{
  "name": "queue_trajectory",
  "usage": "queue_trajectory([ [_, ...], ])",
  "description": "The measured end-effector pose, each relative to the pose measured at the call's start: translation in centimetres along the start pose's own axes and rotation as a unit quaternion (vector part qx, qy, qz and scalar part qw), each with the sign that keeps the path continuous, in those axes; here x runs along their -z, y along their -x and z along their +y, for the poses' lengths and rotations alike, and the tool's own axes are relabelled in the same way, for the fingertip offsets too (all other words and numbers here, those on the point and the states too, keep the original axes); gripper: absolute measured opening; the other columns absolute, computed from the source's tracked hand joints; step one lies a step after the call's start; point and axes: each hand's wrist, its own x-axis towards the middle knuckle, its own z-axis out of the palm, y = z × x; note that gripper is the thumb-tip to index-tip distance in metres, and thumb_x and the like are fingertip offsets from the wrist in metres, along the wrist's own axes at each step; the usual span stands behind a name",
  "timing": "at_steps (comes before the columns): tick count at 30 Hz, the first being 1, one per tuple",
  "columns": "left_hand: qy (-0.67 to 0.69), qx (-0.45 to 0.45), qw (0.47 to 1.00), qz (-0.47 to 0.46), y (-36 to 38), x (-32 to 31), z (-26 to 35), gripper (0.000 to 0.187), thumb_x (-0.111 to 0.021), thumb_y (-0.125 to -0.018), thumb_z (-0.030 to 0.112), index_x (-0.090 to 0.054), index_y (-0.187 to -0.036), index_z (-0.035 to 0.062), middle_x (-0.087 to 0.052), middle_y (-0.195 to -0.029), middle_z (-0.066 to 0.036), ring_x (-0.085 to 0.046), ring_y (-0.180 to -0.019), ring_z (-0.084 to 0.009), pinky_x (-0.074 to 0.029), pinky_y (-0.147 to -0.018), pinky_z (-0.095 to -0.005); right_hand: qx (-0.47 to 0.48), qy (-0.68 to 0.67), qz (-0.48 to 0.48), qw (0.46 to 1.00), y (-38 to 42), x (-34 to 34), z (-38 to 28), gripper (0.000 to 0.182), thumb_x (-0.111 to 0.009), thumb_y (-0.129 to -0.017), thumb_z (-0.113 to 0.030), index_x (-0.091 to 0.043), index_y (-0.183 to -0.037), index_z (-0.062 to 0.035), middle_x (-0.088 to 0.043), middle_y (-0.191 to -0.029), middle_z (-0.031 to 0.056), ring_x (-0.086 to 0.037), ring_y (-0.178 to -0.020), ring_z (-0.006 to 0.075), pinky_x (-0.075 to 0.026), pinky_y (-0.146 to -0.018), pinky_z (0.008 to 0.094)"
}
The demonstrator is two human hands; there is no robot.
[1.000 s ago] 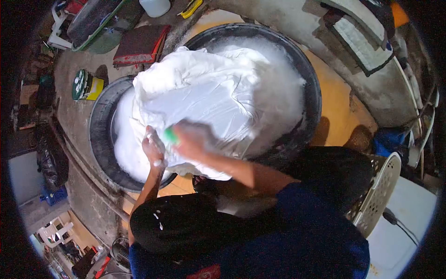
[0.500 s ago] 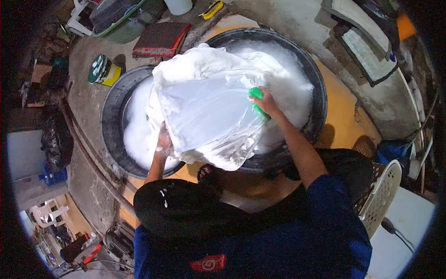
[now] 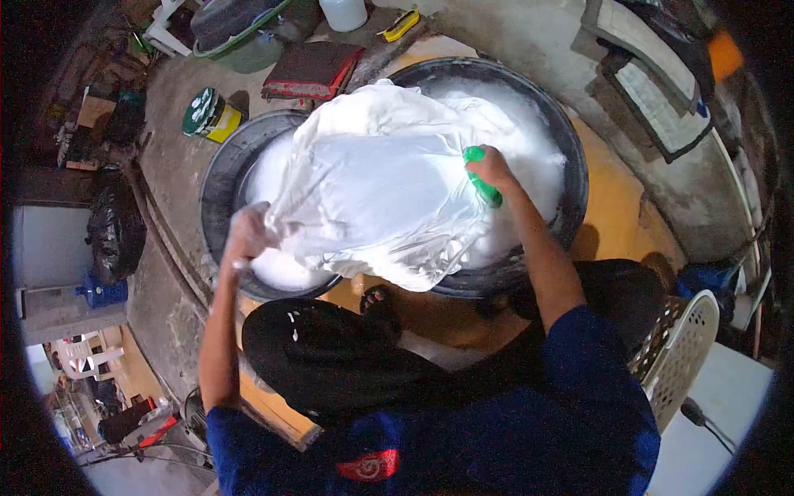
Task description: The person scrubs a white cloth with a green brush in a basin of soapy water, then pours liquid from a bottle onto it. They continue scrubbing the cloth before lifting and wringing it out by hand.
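A wet white cloth [image 3: 372, 190] lies spread across two dark round tubs that hold white suds. My left hand [image 3: 248, 234], a little blurred, grips the cloth's left edge above the smaller tub [image 3: 217, 186] and pulls it into folds. My right hand [image 3: 493, 168] is wrapped round a green brush [image 3: 483, 183], which rests at the cloth's right side, over the larger tub [image 3: 576, 165]. The underside of the brush is hidden.
A green and yellow bucket [image 3: 217, 117] stands beyond the smaller tub. Behind the tubs lie a dark red folded mat [image 3: 313, 71] and a yellow brush [image 3: 401, 26]. A perforated plastic chair [image 3: 691, 339] is at the right.
My left hand has moved left and up, from under the cloth's lower left to its left edge, drawing it out. My right hand, with the green brush, appears slightly further right.
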Motion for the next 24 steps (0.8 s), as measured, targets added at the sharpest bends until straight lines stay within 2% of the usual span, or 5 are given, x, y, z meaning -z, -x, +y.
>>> queue_trajectory([
  [2, 0.321, 0.104, 0.941, 0.005, -0.6, 2.9, 1.6, 0.018, -0.066, -0.073, 0.014, -0.06, -0.081, -0.0011, -0.061, -0.074, -0.006, -0.054, -0.063, -0.0124, -0.043, -0.057, -0.0254, 0.043, 0.042, 0.025, 0.998, -0.8, 0.0, 0.7, 0.056, -0.069, -0.059, -0.03, -0.057, -0.1, 0.0049, -0.061, -0.091, 0.0229, -0.06, -0.087, 0.0337, -0.047, -0.08, 0.0377],
  [5, -0.092, -0.143, 0.975, 0.146, -3.1, 6.5, 0.7, 0.016, -0.049, -0.081, 0.015, -0.059, -0.081, 0.0029, -0.06, -0.074, -0.014, -0.059, -0.07, -0.0261, -0.045, -0.061, -0.0352, 0.044, 0.044, 0.038, 0.997, -1.2, 0.7, 0.4, 0.058, -0.068, -0.059, -0.031, -0.056, -0.102, 0.005, -0.06, -0.095, 0.0241, -0.059, -0.091, 0.0343, -0.046, -0.082, 0.0376],
  [8, -0.42, -0.162, 0.852, 0.266, -3.3, 6.1, 7.4, 0.017, -0.046, -0.081, 0.016, -0.058, -0.084, 0.0051, -0.058, -0.075, -0.018, -0.058, -0.075, -0.0371, -0.045, -0.063, -0.0421, 0.043, 0.035, 0.076, 0.996, -2.4, 1.5, 1.7, 0.061, -0.068, -0.059, -0.032, -0.054, -0.105, 0.0053, -0.058, -0.1, 0.0252, -0.057, -0.095, 0.0344, -0.045, -0.084, 0.0366],
  [18, -0.475, -0.192, 0.767, 0.385, -15.9, 6.8, 7.9, 0.013, -0.047, -0.078, 0.015, -0.055, -0.084, 0.007, -0.054, -0.097, -0.015, -0.055, -0.085, -0.0367, -0.043, -0.067, -0.0451, 0.028, 0.012, 0.181, 0.983, -8.5, 5.1, -3.7, 0.054, -0.069, -0.062, -0.028, -0.052, -0.104, 0.0007, -0.06, -0.094, 0.0218, -0.057, -0.092, 0.036, -0.045, -0.081, 0.0401],
  [24, -0.35, -0.116, 0.869, 0.331, -22.9, 6.7, 6.0, 0.018, -0.051, -0.079, 0.021, -0.052, -0.084, 0.0042, -0.056, -0.099, -0.019, -0.055, -0.086, -0.0385, -0.043, -0.07, -0.0463, 0.032, 0.025, 0.279, 0.96, -11.1, 1.7, -3.5, 0.049, -0.067, -0.064, -0.027, -0.05, -0.104, -0.0042, -0.061, -0.091, 0.0186, -0.058, -0.09, 0.034, -0.045, -0.078, 0.0425],
])
